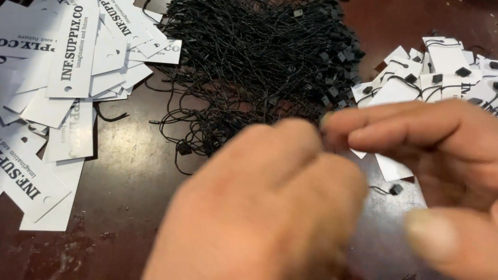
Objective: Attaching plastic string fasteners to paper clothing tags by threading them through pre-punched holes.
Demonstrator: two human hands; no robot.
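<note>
Both hands are meeting close under the camera, blurred: the left hand [265,221] is curling its fingers [288,141] nearly closed against the right hand [458,184], whose forefinger and thumb are pinching together, though whether they are gripping a string cannot be told. The tangled heap of black hang-tag strings [256,61] is lying just beyond them on the dark worktop [128,189]. Unstrung white paper tags [54,78] are lying to the left and strung tags [449,80] to the right, seemingly sorted for easy reach.
</note>
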